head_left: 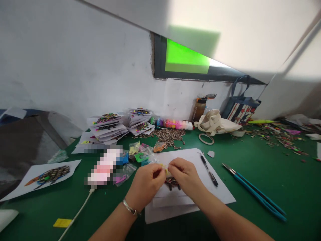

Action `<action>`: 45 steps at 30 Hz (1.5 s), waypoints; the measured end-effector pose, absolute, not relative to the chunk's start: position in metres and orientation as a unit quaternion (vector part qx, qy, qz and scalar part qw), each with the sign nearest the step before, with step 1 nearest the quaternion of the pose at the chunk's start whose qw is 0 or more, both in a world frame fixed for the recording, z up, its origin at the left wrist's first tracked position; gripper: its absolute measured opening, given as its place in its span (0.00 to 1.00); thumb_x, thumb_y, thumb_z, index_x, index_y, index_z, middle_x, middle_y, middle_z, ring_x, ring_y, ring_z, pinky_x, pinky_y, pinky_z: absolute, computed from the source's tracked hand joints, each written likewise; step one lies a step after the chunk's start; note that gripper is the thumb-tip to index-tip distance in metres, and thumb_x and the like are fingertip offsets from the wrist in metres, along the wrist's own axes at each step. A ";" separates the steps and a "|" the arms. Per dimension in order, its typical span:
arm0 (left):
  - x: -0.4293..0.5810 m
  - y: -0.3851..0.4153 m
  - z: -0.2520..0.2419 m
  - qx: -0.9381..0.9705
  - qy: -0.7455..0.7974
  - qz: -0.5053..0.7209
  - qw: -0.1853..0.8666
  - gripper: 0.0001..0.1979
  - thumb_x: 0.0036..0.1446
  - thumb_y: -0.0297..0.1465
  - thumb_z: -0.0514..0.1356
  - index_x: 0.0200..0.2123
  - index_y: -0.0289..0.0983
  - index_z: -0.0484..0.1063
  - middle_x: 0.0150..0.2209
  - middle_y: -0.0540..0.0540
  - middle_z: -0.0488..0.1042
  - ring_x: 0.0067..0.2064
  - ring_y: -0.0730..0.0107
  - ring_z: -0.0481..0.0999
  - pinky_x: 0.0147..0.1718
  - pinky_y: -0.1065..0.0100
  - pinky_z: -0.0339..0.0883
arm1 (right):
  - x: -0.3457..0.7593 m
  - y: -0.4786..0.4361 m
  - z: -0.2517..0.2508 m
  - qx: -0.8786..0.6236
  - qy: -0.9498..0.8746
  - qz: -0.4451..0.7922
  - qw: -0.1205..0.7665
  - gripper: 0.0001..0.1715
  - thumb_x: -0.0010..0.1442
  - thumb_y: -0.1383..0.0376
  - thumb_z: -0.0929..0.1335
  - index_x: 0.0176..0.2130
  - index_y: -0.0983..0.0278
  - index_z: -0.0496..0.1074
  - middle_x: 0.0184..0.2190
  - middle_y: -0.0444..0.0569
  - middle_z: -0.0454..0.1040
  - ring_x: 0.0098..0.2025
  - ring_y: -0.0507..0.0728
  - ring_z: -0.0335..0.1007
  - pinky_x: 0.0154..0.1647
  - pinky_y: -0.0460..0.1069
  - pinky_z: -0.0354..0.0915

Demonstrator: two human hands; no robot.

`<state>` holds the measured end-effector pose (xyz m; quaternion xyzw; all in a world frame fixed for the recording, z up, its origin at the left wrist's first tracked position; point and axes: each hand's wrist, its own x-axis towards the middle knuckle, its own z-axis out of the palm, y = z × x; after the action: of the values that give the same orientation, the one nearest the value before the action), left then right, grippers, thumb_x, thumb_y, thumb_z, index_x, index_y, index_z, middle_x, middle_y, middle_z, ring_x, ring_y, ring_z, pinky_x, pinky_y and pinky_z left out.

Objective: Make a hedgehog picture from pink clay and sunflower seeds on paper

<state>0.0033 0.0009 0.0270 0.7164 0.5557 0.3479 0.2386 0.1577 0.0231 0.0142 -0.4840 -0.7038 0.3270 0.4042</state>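
My left hand (147,180) and my right hand (184,172) are closed and meet over white paper sheets (195,157). Between their fingertips they pinch what looks like a small clear plastic bag (165,169) with something yellow in it, mostly hidden by the fingers. Beneath them, striped sunflower seeds (172,182) lie grouped on the paper. A black pen (209,170) rests on the sheets, right of my right hand. Small clear bags of coloured soft stuff (140,155) lie just beyond my left hand. Blue-handled tweezers (255,192) lie farther right.
At the back stand stacks of seed-picture papers (107,129), a seed pile (169,136), a tape roll (206,139), a bottle (199,108) and bags. A finished-looking seed picture (50,177) lies left. A pixelated device (105,169) trails a white cable (77,214).
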 end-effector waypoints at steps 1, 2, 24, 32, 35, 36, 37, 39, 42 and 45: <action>0.005 -0.001 0.027 0.724 0.557 0.341 0.221 0.15 0.56 0.31 0.53 0.17 0.37 0.60 0.18 0.54 0.57 0.23 0.75 0.57 0.24 0.70 0.47 | 0.159 0.024 0.016 -0.484 -0.711 0.292 0.419 0.12 0.56 0.68 0.63 0.21 0.63 0.69 0.23 0.44 0.68 0.29 0.52 0.63 0.31 0.47 0.57; 0.006 -0.002 0.028 0.731 0.556 0.336 0.209 0.16 0.56 0.31 0.53 0.17 0.37 0.60 0.18 0.55 0.57 0.23 0.75 0.57 0.24 0.70 0.47 | 0.160 0.024 0.018 -0.483 -0.712 0.262 0.437 0.13 0.56 0.68 0.63 0.21 0.63 0.68 0.23 0.44 0.68 0.29 0.53 0.63 0.32 0.48 0.57; -0.005 0.011 0.026 0.488 0.489 0.478 0.542 0.19 0.50 0.45 0.62 0.27 0.34 0.67 0.18 0.56 0.62 0.17 0.81 0.58 0.16 0.76 0.50 | 0.167 0.027 0.018 -0.349 -0.558 0.683 0.315 0.05 0.50 0.64 0.68 0.28 0.65 0.69 0.21 0.42 0.72 0.23 0.50 0.68 0.25 0.44 0.59; -0.006 0.008 0.028 0.478 0.405 0.485 0.610 0.15 0.51 0.41 0.63 0.29 0.34 0.69 0.23 0.52 0.66 0.22 0.79 0.62 0.22 0.74 0.56 | 0.168 0.030 0.018 -0.366 -0.576 0.629 0.372 0.11 0.55 0.60 0.67 0.25 0.64 0.67 0.20 0.41 0.68 0.21 0.49 0.60 0.23 0.44 0.56; -0.006 0.008 0.027 0.492 0.437 0.475 0.584 0.15 0.50 0.41 0.63 0.26 0.34 0.68 0.21 0.54 0.64 0.20 0.80 0.60 0.20 0.75 0.55 | 0.169 0.026 0.025 -0.342 -0.655 0.590 0.326 0.10 0.50 0.65 0.71 0.35 0.63 0.72 0.27 0.43 0.71 0.27 0.50 0.63 0.26 0.45 0.59; -0.006 0.008 0.027 0.499 0.449 0.467 0.576 0.16 0.50 0.41 0.63 0.25 0.34 0.68 0.20 0.54 0.64 0.20 0.80 0.61 0.19 0.75 0.54 | 0.169 0.025 0.026 -0.332 -0.676 0.579 0.312 0.13 0.49 0.66 0.72 0.38 0.62 0.72 0.30 0.43 0.72 0.29 0.51 0.64 0.28 0.45 0.60; -0.005 0.008 0.027 0.505 0.461 0.458 0.568 0.16 0.50 0.42 0.63 0.24 0.34 0.67 0.19 0.55 0.63 0.19 0.80 0.61 0.18 0.75 0.54 | 0.168 0.024 0.027 -0.329 -0.693 0.565 0.302 0.15 0.48 0.67 0.72 0.39 0.62 0.72 0.31 0.44 0.73 0.30 0.52 0.65 0.29 0.46 0.60; -0.004 0.007 0.027 0.514 0.482 0.446 0.552 0.17 0.51 0.43 0.61 0.25 0.35 0.66 0.17 0.55 0.63 0.18 0.79 0.61 0.17 0.75 0.54 | 0.166 0.022 0.025 -0.353 -0.710 0.527 0.305 0.11 0.50 0.66 0.71 0.37 0.61 0.73 0.30 0.44 0.73 0.29 0.52 0.65 0.28 0.46 0.60; -0.002 0.006 0.028 0.521 0.502 0.438 0.534 0.18 0.52 0.45 0.60 0.25 0.35 0.66 0.14 0.55 0.64 0.16 0.78 0.61 0.16 0.75 0.54 | 0.162 0.020 0.018 -0.398 -0.713 0.470 0.337 0.06 0.55 0.63 0.68 0.34 0.62 0.73 0.26 0.44 0.72 0.25 0.51 0.63 0.25 0.46 0.59; -0.002 0.005 0.029 0.529 0.504 0.433 0.528 0.19 0.53 0.47 0.59 0.25 0.36 0.65 0.14 0.55 0.65 0.16 0.78 0.62 0.15 0.75 0.54 | 0.160 0.020 0.013 -0.404 -0.701 0.458 0.367 0.07 0.57 0.62 0.66 0.34 0.63 0.73 0.25 0.44 0.71 0.24 0.50 0.62 0.24 0.45 0.59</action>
<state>-0.0015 0.0050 0.0289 0.5288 0.5042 0.4330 0.5278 0.1604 0.0196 0.0135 -0.4043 -0.7011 0.4583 0.3673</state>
